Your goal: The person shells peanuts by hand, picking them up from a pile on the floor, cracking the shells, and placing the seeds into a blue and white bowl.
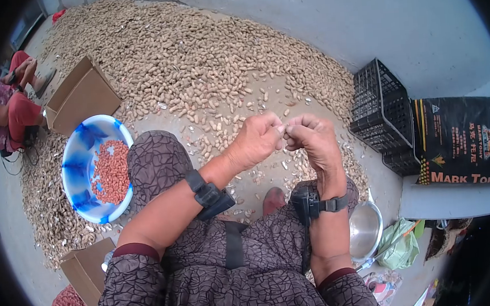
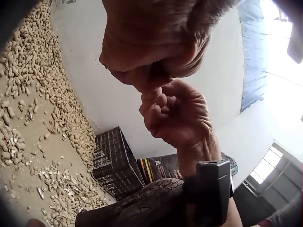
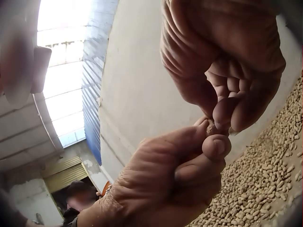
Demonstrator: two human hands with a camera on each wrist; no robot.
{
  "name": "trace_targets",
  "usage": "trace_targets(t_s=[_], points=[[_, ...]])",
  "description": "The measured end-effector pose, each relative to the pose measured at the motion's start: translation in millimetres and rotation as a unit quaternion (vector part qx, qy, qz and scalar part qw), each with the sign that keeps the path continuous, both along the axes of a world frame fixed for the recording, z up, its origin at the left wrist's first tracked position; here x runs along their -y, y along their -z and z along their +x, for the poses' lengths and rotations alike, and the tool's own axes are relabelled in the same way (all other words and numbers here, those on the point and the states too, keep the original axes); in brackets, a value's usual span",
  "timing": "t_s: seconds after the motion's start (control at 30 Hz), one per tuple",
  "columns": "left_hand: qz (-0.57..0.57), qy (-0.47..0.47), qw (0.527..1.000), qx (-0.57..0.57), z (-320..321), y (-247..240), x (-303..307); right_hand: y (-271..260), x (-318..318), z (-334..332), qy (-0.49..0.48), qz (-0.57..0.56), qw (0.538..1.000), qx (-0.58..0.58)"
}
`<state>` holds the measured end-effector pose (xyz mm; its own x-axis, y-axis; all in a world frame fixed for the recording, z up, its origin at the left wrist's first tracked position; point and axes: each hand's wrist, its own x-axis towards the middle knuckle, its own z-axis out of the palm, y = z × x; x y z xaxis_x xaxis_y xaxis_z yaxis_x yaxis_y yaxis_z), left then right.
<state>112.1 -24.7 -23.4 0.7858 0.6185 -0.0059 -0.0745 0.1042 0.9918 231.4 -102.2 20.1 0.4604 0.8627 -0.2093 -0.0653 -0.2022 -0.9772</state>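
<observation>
Tan peanut [image 3: 211, 128], centre of right-wrist view, is pinched narrowly by left grip [image 1: 257, 139] and right grip [image 1: 319, 141]; light, even pressure likely suits it.

Wearing a dark grey-brown fabric top [image 1: 132, 291] with black crackle print; maroon cuffs [image 1: 135, 249] are showing at sleeve ends. Matching crackle-print trousers [image 1: 157, 162]. Black wrist straps [image 1: 334, 204] are carrying boxy black modules [image 1: 302, 204]. Reddish shoe [image 1: 274, 200] is showing.
</observation>
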Motion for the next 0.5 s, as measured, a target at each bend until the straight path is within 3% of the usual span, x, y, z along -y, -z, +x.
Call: trace_targets(t_s=[0.03,0.17,0.23,0.37,0.43,0.5], points=[[0.081,-0.024,0.996,-0.028,0.1,-0.2,1.7,0.1,-0.9,-1.4,0.005,-0.009,1.0,0.004],[0.191,-0.076,0.978,-0.043,5.3,14.5,6.4,7.4,-2.8,-3.3,0.027,-0.015,0.999,-0.009],[0.312,-0.126,0.941,-0.046,7.3,18.8,7.7,12.7,-5.7,-5.0,0.042,-0.025,0.999,-0.008],[0.225,-0.122,0.966,-0.026,9.4,17.9,9.5,19.3,-8.7,-1.8,0.077,0.001,0.995,-0.066],[0.115,-0.079,0.989,-0.041,9.0,13.9,6.4,16.7,-9.5,-2.0,0.077,-0.001,0.995,-0.068],[0.1,-0.075,0.992,-0.033,9.6,18.2,5.7,14.5,-9.4,-3.5,0.075,-0.004,0.995,-0.07]])
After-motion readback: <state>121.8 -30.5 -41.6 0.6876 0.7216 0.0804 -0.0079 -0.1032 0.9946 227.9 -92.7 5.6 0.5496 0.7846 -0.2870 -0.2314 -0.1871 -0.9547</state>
